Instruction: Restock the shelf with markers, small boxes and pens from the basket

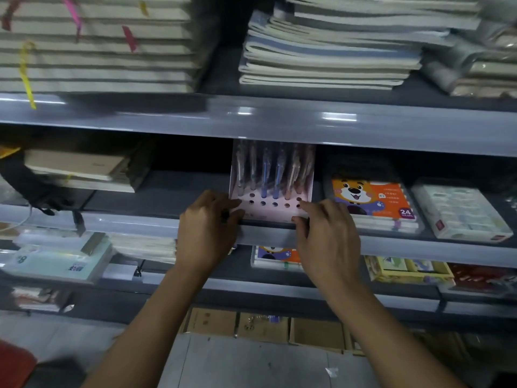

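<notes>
I see open shelf left of the pen display box; on its right, the orange crayon pack crowds close, and the upper shelf edge hangs low overhead.

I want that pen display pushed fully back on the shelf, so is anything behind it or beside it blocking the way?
Nothing visible does. The pen display sits at the shelf's front edge, held by the left hand and right hand. The space behind it is dark, so I cannot tell what is there. The orange box lies to its right.

both hands raised, L & R fingers curled
</notes>
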A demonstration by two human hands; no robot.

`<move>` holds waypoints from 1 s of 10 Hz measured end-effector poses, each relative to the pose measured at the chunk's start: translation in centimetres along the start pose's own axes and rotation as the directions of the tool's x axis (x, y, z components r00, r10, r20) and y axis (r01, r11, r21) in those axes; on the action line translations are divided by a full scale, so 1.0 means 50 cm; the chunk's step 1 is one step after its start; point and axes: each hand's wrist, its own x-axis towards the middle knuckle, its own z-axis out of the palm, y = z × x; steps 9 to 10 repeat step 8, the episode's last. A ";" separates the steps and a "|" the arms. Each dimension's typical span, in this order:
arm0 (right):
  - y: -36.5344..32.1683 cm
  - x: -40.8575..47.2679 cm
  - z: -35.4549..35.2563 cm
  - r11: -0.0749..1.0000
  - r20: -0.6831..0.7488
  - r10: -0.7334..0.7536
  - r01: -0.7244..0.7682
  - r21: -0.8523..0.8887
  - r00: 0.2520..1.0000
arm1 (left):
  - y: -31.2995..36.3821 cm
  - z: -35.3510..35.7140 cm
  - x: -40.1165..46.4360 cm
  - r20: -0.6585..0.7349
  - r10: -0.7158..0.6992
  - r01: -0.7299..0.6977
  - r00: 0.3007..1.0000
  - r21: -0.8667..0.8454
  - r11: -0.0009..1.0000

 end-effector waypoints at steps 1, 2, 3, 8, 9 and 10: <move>0.002 -0.001 0.001 1.000 -0.009 -0.002 0.002 0.006 1.000 | 0.000 0.004 0.001 -0.003 -0.002 0.002 1.000 -0.006 1.000; 0.002 -0.004 0.007 1.000 -0.018 0.004 -0.004 0.011 1.000 | -0.002 0.004 0.001 -0.001 0.004 -0.004 1.000 -0.019 1.000; 0.005 -0.008 0.014 1.000 -0.033 0.011 -0.010 0.018 0.999 | -0.005 0.009 -0.003 -0.010 0.009 -0.009 1.000 -0.024 1.000; -0.020 -0.065 -0.001 0.987 0.040 0.028 -0.034 0.155 0.999 | 0.024 0.019 -0.068 -0.101 0.083 -0.072 0.991 0.112 0.991; -0.020 -0.065 -0.001 0.987 0.040 0.028 -0.034 0.155 0.999 | 0.024 0.019 -0.068 -0.101 0.083 -0.072 0.991 0.112 0.991; -0.020 -0.065 -0.001 0.987 0.040 0.028 -0.034 0.155 0.999 | 0.024 0.019 -0.068 -0.101 0.083 -0.072 0.991 0.112 0.991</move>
